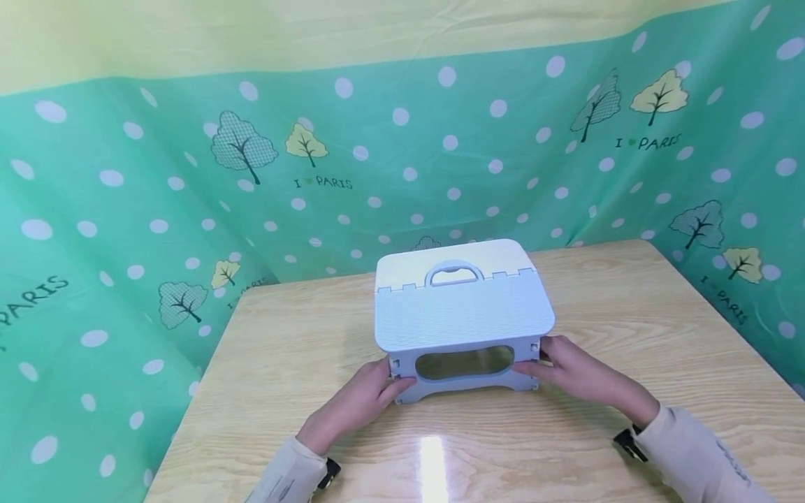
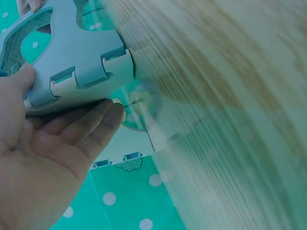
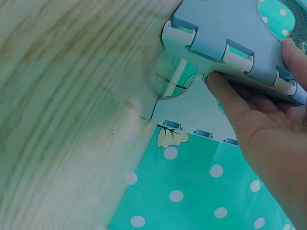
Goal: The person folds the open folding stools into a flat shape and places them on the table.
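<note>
I have the stool (image 1: 465,321) upright on the surface (image 1: 302,328), near its far edge, legs unfolded and the handle (image 1: 454,264) lying in the middle of the top. My left hand (image 1: 361,398) grips one front corner: the thumb rests on the front panel (image 1: 465,384) while the fingers (image 2: 100,132) lie along the side panel (image 2: 79,100). My right hand (image 1: 569,370) grips the other corner the same way, thumb at the edge of the front opening. I judge the step in hand to be handling the open legs, either setting them square or starting to fold them; from here I cannot tell which, nor how hard I am pressing. Either way, the next move calls for both sides to work evenly, fingers kept out of the hinge gaps, since uneven pressure could twist the stool or pinch me.
</note>
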`<state>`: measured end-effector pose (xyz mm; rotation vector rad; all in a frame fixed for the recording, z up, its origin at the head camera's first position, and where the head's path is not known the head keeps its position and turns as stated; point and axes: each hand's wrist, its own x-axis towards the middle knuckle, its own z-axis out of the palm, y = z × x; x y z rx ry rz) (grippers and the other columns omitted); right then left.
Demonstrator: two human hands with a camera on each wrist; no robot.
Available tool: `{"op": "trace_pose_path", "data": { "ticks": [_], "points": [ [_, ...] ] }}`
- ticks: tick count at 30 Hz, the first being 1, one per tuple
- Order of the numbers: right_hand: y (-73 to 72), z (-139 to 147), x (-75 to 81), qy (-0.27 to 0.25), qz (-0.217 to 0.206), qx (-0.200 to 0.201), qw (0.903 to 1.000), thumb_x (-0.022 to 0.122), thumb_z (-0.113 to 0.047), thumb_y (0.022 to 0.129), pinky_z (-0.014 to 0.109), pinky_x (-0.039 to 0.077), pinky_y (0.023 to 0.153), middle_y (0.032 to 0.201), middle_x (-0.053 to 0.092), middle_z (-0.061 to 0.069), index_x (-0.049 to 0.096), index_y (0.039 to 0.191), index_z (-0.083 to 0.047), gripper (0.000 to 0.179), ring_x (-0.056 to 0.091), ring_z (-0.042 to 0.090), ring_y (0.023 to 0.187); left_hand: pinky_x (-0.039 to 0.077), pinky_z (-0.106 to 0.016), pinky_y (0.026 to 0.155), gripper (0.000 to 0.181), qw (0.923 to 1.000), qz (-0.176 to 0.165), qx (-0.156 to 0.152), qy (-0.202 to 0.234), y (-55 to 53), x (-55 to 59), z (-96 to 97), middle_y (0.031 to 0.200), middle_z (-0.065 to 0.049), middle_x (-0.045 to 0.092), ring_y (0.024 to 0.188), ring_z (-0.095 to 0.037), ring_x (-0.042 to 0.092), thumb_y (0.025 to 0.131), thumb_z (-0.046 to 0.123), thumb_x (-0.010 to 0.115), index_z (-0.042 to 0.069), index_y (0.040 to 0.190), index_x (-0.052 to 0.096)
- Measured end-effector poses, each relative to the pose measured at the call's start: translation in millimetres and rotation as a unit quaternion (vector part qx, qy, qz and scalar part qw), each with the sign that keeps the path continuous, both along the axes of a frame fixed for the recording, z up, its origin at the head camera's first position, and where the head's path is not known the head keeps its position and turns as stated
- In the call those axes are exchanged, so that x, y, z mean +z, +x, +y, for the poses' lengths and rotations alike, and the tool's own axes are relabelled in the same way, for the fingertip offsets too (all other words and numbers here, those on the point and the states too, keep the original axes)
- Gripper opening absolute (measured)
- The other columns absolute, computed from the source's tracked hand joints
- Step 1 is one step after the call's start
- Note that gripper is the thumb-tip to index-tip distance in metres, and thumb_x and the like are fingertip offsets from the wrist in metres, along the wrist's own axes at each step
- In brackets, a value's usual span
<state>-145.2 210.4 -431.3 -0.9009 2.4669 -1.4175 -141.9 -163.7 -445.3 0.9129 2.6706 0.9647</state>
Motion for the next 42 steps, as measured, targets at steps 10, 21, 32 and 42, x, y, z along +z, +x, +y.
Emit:
{"op": "trace_pose_path", "data": {
  "ticks": [10, 21, 32, 42],
  "points": [
    [-1.1, -0.5, -0.4, 0.004, -0.011, 0.002, 0.9999, 0.064, -0.025, 0.099, 0.029, 0.053, 0.069, 0.131, 0.057, 0.008, 0.023, 0.156, -0.021, 0.071, 0.058, 0.014, 0.093, 0.052, -0.028, 0.084, 0.052, 1.0, 0.0, -0.004, 0.003, 0.4, 3.1, -0.6, 0.118, 0.01, 0.066, 0.099, -0.002, 0.061, 0.105, 0.05, 0.04, 0.015, 0.141, 0.051],
    [-1.8, 0.5, 1.9, 0.002, 0.02, -0.003, 0.9998, 0.065, -0.022, 0.098, 0.028, 0.052, 0.077, 0.149, 0.045, 0.011, 0.021, 0.158, -0.02, 0.074, 0.054, 0.015, 0.11, 0.052, -0.026, 0.081, 0.048, 0.9999, -0.013, -0.004, 0.006, -2.2, 6.3, 0.2, 0.114, 0.013, 0.066, 0.094, -0.003, 0.06, 0.104, 0.05, 0.041, 0.017, 0.137, 0.054],
    [-2.8, 1.1, 0.6, 0.01, 0.012, -0.001, 0.9999, 0.064, -0.027, 0.098, 0.029, 0.051, 0.09, 0.154, 0.04, 0.004, 0.02, 0.158, -0.028, 0.074, 0.047, 0.014, 0.13, 0.052, -0.027, 0.084, 0.049, 0.9992, -0.036, -0.007, 0.014, -2.7, 7.8, -0.2, 0.115, 0.012, 0.066, 0.097, -0.002, 0.061, 0.105, 0.049, 0.041, 0.015, 0.137, 0.054],
    [-1.0, 0.3, -1.2, 0.017, -0.01, -0.008, 0.9998, 0.065, -0.03, 0.098, 0.029, 0.049, 0.097, 0.151, 0.044, 0.004, 0.024, 0.157, -0.026, 0.072, 0.046, 0.016, 0.132, 0.053, -0.029, 0.089, 0.052, 0.9988, -0.048, -0.003, 0.012, 0.5, 5.2, -1.6, 0.119, 0.008, 0.067, 0.105, -0.004, 0.062, 0.104, 0.05, 0.042, 0.013, 0.139, 0.054]
  ]
}}
